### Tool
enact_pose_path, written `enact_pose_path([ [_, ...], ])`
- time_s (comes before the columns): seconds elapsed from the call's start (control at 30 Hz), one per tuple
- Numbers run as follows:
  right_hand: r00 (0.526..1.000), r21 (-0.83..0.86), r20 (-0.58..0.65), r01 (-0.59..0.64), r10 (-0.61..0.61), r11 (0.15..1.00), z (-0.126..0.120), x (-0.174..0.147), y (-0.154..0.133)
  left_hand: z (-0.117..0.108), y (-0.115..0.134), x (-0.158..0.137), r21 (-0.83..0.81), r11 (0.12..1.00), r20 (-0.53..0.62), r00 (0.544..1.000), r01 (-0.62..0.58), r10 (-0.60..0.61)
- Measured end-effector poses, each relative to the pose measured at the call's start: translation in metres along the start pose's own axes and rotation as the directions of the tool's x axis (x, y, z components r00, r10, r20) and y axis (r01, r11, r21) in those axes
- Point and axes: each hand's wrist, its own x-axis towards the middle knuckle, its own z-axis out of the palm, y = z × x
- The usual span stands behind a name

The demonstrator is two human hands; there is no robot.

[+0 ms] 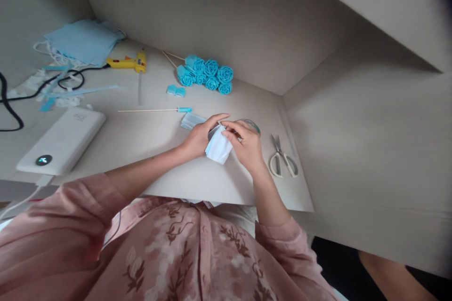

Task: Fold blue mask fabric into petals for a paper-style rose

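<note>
Both hands meet near the front of the desk over a light-blue folded piece of face mask fabric [219,147]. My left hand [198,138] curls around its left side, thumb and fingers closed on it. With thumb and fingertips, my right hand [244,138] pinches its upper edge. Just behind my left hand lies a stack of pale blue cut pieces [192,121], partly hidden by it. A round greenish tape roll [253,125] peeks out behind my right hand. To the right, scissors [279,157] with cream handles lie slightly spread.
Blue fabric roses [211,75] on sticks lie at the back. A small blue piece [175,91] and a blue-tipped stick [151,111] lie nearer. Leftward are a yellow glue gun [129,62], face masks [83,41], scraps [67,96] and a white power bank [63,141]. Walls enclose the desk.
</note>
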Motion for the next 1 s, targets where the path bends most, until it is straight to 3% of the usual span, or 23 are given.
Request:
enact_pose_path([
  [0.2,1.000,-0.047,0.011,0.020,-0.019,0.999,0.003,0.001,0.001,-0.001,-0.001,-0.003,0.012,1.000,0.027,1.000,-0.011,0.011],
  [0.5,0.998,-0.062,0.037,-0.057,0.059,0.996,0.002,0.001,-0.004,0.000,0.002,-0.003,-0.015,1.000,0.057,0.998,0.004,-0.003],
  [0.73,0.998,-0.142,0.026,-0.048,0.052,0.989,0.001,0.002,-0.008,-0.001,0.006,-0.003,-0.178,0.984,0.098,0.995,0.030,-0.013],
  [0.8,1.000,-0.167,0.000,-0.004,0.004,0.986,0.000,0.000,-0.008,-0.002,0.008,-0.001,-0.358,0.926,0.134,0.988,0.117,-0.073],
  [0.9,0.987,-0.234,-0.092,0.110,-0.134,0.966,-0.001,-0.007,-0.006,-0.004,0.011,0.004,-0.637,0.706,0.206,0.951,0.310,-0.232],
  [1.0,0.952,-0.276,-0.154,0.215,-0.264,0.937,0.000,-0.016,-0.002,-0.006,0.009,0.007,-0.738,0.513,0.269,0.889,0.438,-0.372],
])
